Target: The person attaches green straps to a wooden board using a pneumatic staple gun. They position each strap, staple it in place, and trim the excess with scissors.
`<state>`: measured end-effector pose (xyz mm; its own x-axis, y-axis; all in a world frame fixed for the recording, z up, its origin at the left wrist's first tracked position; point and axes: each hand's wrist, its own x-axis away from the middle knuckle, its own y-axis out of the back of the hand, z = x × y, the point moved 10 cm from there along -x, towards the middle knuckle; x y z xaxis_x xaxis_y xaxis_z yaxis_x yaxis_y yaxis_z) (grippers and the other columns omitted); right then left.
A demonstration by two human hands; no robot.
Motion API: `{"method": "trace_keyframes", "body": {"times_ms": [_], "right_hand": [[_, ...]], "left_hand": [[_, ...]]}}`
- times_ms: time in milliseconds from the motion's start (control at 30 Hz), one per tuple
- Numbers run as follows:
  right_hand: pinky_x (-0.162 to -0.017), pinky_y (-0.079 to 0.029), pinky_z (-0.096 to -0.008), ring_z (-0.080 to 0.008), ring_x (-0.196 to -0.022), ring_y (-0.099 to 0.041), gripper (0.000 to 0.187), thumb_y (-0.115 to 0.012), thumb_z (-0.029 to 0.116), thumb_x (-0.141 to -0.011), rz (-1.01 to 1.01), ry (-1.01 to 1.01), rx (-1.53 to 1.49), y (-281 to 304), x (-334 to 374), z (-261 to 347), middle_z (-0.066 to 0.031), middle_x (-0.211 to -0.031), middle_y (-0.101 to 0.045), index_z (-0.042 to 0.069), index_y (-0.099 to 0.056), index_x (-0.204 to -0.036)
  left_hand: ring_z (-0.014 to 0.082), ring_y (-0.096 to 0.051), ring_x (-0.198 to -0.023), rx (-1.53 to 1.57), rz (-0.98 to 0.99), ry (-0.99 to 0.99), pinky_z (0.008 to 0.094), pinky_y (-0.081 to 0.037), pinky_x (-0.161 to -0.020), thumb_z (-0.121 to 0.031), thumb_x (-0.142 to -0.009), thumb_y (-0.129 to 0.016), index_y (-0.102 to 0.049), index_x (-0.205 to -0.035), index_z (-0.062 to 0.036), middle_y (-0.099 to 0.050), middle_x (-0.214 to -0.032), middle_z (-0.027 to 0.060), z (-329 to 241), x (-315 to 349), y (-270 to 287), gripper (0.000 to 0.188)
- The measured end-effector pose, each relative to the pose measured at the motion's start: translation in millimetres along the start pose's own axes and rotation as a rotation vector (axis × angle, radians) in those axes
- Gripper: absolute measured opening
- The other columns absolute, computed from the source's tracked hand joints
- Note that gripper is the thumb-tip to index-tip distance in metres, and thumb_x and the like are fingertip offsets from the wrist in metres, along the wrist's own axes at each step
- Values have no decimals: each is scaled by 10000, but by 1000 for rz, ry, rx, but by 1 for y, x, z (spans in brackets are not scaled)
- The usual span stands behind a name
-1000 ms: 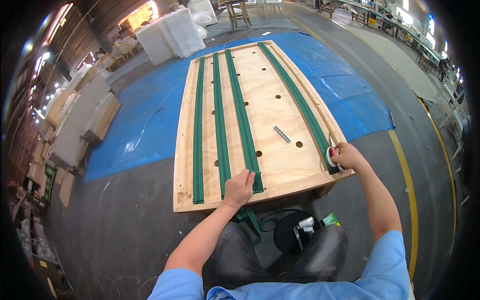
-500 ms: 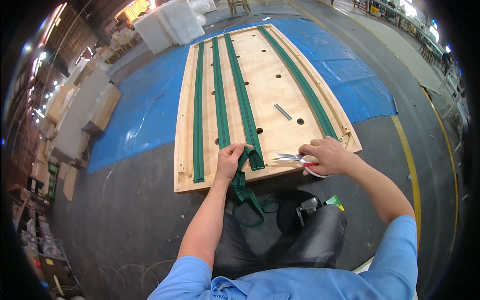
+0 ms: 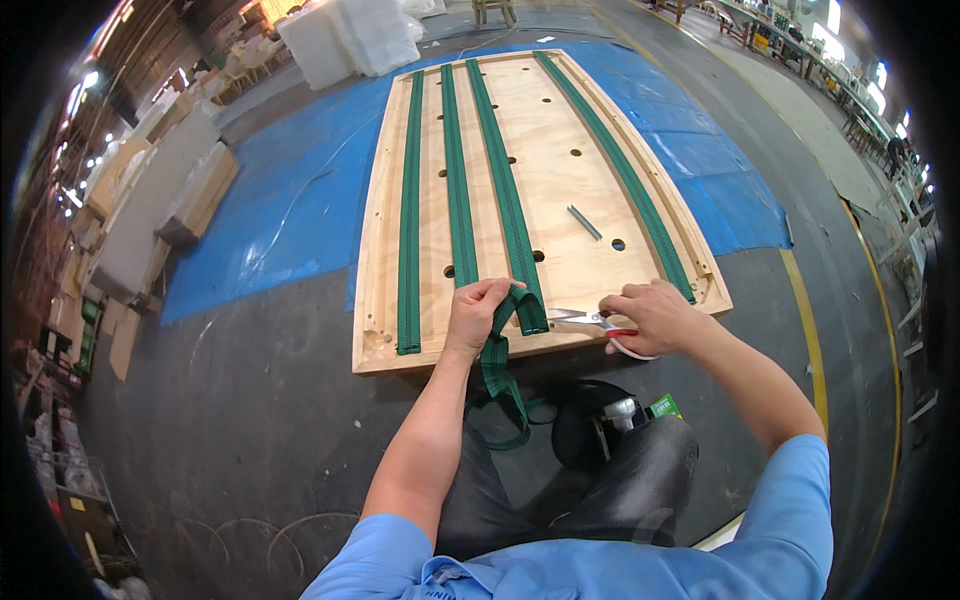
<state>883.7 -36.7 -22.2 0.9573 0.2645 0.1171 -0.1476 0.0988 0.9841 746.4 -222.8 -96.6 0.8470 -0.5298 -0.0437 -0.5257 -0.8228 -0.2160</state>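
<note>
My left hand is closed in a pinch on a green webbing strap at the near edge of a wooden panel. A loop of that strap rises beside the fingers, and its loose length hangs below the edge. In my right hand are scissors with red and white handles. Their blades point left, with the tips close to the near end of another green strap lying on the panel. Whether the tips touch it, I cannot tell. More green straps, such as the leftmost one, run lengthwise along the panel.
A thin grey metal strip lies on the panel among several round holes. Blue sheeting spreads beneath. By my knees are a staple-gun-like tool and a small green box. White wrapped blocks stand beyond the far left corner.
The view has shifted, so the panel sits slightly further right. Relative to the panel, the scissors are a little nearer the strap end. Both hands keep their holds.
</note>
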Motion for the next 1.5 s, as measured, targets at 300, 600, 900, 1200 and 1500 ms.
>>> {"method": "trace_keyframes", "body": {"times_ms": [300, 600, 900, 1200, 1500], "right_hand": [[-780, -484, -466, -321, -906, -677, 455, -723, 499, -846, 111, 83, 30, -22, -28, 16, -106, -946, -667, 193, -634, -1170], [-665, -503, -484, -366, -771, -671, 379, -724, 407, -851, 80, 188, -17, -25, -41, 21, -106, -852, -664, 182, -624, -1138], [-729, -535, -466, -360, -844, -695, 482, -772, 472, -826, -96, 126, -179, -11, -28, 16, -124, -908, -708, 124, -637, -1131], [-673, -489, -289, -149, -692, -533, 524, -825, 261, -847, -974, -839, -472, -81, 238, -94, -58, -790, -575, 64, -594, -1273], [-899, -522, -483, -390, -1120, -642, 564, -662, 379, -914, -125, -1430, -525, -338, 299, -74, -194, -1182, -658, 154, -508, -1408]], "left_hand": [[54, -633, -760, 21, 45, 12, 206, -485, -671, -191, -1031, -615, -774, -1022, -6, -736, -859, 15, -3, -2, -2, 244], [41, -622, -748, 47, 99, 35, 179, -472, -630, -223, -1036, -612, -759, -1065, -2, -733, -904, 12, 3, 0, 1, 267], [36, -610, -854, 296, -117, -112, 194, -488, -737, -134, -1036, -602, -698, -1244, 4, -727, -1081, 2, -18, 6, 29, 267], [37, -547, -818, -283, 25, -418, 196, -449, -705, -17, -947, -665, -687, -1208, 8, -575, -1437, 113, -77, 63, -36, 263], [18, -381, -600, -400, -37, -248, 187, -383, -589, -21, -901, -696, -706, -1084, -7, -562, -1456, 139, -12, 63, -36, 183]]}}
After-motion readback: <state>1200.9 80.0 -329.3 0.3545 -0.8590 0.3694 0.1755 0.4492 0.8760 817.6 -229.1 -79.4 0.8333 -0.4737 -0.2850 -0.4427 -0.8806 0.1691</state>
